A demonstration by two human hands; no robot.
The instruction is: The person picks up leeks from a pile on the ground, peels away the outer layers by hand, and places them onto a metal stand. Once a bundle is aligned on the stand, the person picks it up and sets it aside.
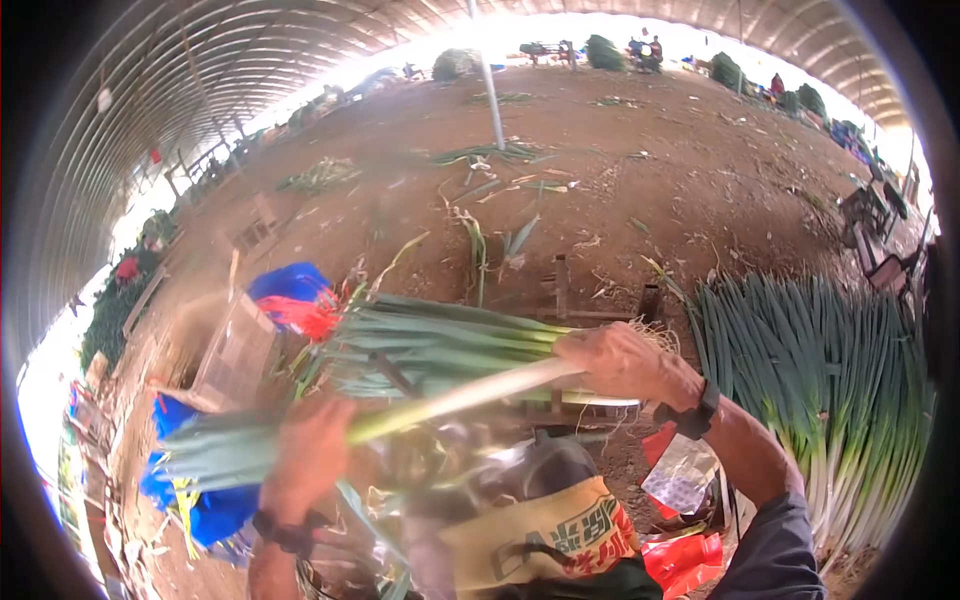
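A single leek [470, 397] is stretched across in front of me, its pale stem slanting up to the right and its green leaves fanning out at the left. My right hand [615, 362] is closed round the root end of the stem. Motion smears my left hand [308, 455], but it is wrapped round the leek where the leaves begin. Just behind lies a bundle of leeks [430, 335], leaves to the left, partly hidden by my right hand and the held leek. Both wrists wear dark bands.
A big stack of leeks [810, 380] stands at the right. Below my hands is a yellow printed apron or sack [540, 535]; red packaging [685, 562] lies beside it. Blue and red bags [295, 290] are at the left. A pole [490, 90] rises from the dirt floor; people are far off.
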